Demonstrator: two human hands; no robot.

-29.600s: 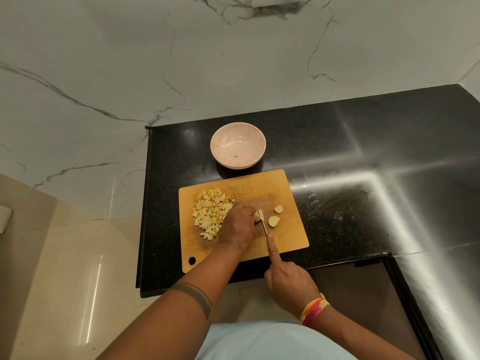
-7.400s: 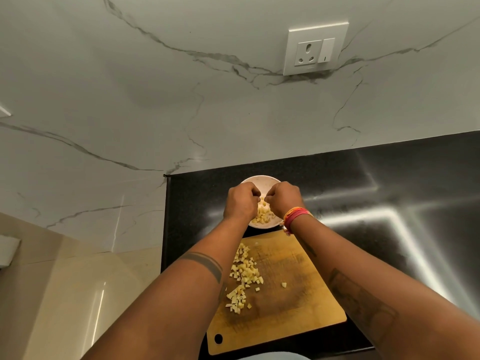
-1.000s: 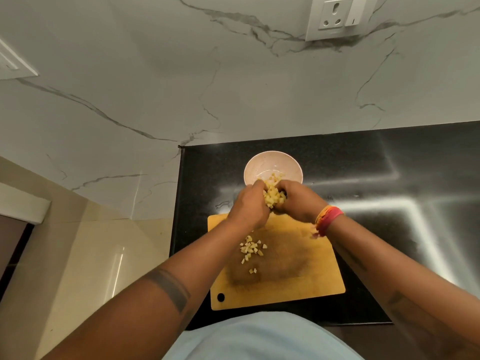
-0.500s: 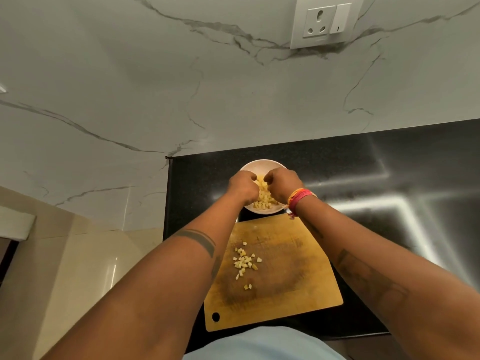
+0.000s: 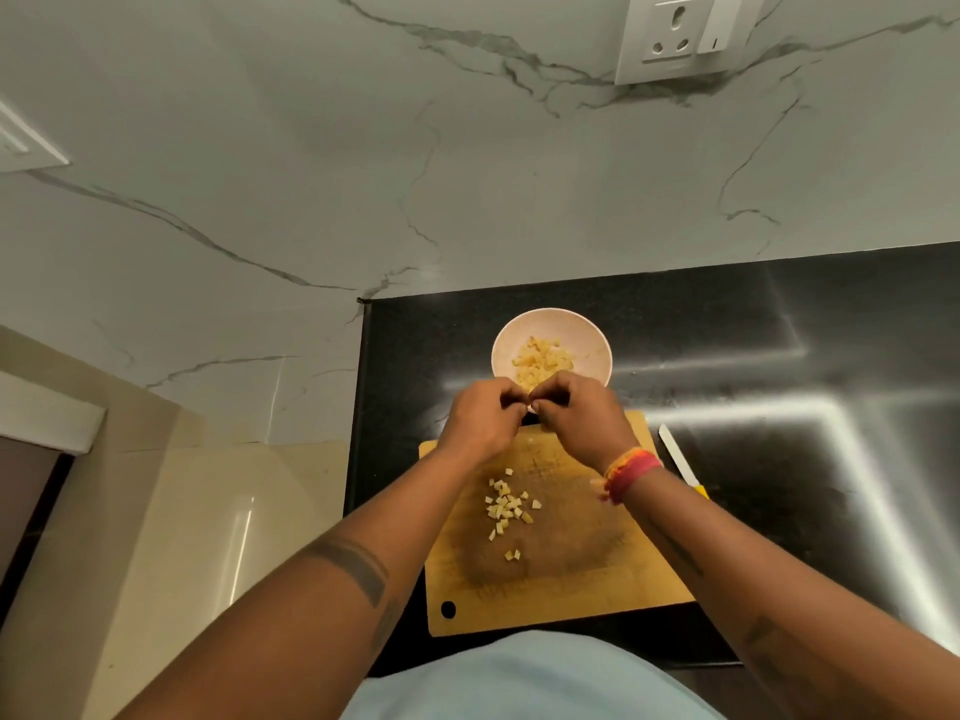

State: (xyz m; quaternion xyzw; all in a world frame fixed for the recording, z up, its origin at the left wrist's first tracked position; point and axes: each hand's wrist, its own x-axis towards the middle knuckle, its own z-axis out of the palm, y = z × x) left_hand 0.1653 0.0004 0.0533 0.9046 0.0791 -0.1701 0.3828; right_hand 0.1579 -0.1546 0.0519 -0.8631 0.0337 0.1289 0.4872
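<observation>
Filling the bowl, left hand and right hand hover with fingers curled empty; cubes on the board need scooping next.

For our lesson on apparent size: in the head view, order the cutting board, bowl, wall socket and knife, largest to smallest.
1. cutting board
2. bowl and wall socket: alike, unranked
3. knife, partly hidden

Left hand, right hand: bare, as are both forearms.
Left forearm: dark tattoo band.
Right wrist: orange and red thread bracelets.
Right forearm: faint dark tattoo.
Torso: pale blue shirt.
</observation>
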